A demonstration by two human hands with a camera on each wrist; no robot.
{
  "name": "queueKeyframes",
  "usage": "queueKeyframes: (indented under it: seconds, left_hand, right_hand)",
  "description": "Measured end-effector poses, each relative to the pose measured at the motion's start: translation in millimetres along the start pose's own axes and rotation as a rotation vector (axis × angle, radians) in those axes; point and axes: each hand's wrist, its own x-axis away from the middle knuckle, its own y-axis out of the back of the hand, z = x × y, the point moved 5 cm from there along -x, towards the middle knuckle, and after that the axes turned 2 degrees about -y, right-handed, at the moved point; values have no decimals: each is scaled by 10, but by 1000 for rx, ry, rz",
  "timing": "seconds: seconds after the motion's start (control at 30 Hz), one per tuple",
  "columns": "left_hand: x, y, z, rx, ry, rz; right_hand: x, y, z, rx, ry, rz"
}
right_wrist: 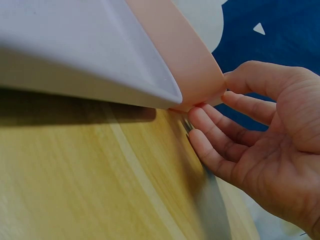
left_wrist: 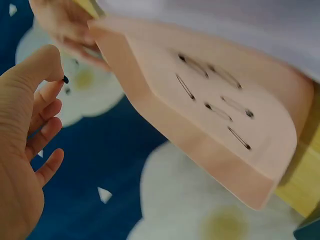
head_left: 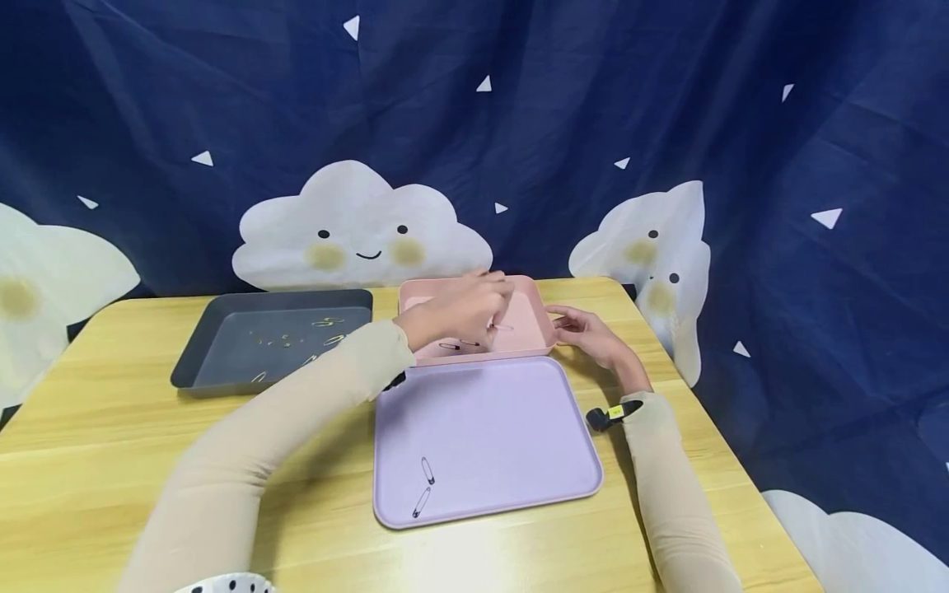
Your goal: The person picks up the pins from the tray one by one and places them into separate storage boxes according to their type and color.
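Above the pink tray (head_left: 534,288) is my left hand (head_left: 474,301). In the left wrist view, thumb and forefinger of the left hand (left_wrist: 30,110) pinch a safety pin (left_wrist: 66,79); only its dark end shows. Several black safety pins (left_wrist: 239,138) lie on the pink tray's floor, apart from each other. At that tray's right end, my right hand (head_left: 589,336) holds the wall, its thumb at the rim and other fingers low against the outside, as the right wrist view shows. Two more safety pins (head_left: 422,501) lie at the lower left of the lilac tray (head_left: 489,436).
A dark grey tray (head_left: 245,329) stands to the left, with gold-coloured wire pieces (head_left: 329,322) and small gold bits in it. The lilac tray's far edge meets the pink tray's near side. Behind the wooden table (head_left: 96,461) hangs a blue cloth (head_left: 445,99) with clouds.
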Motion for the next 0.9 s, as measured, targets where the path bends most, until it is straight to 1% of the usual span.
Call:
queueKeyframes:
  seconds: [0.07, 0.13, 0.23, 0.37, 0.5, 0.6, 0.7, 0.9]
  left_hand:
    - [-22, -32, 138, -21, 37, -11]
    - [-44, -88, 256, -40, 65, -10]
    - [-78, -189, 399, -75, 104, 20]
    - [-110, -308, 564, -114, 174, 62]
    - [-117, -415, 717, -118, 253, 101]
    - [-97, -504, 811, -122, 293, 136]
    - [-64, -577, 886, -122, 322, 155]
    - [1, -671, 968, -84, 371, 185]
  right_hand:
    - [4, 7, 0, 7, -5, -3]
    - [7, 13, -2, 10, -8, -6]
    - [7, 19, -9, 15, -2, -5]
    - [4, 16, -14, 17, 4, -3]
    - [4, 10, -8, 18, -2, -6]
    - [2, -1, -4, 20, -3, -8]
    - [-1, -5, -2, 18, -3, -8]
    - [7, 3, -3, 8, -11, -3]
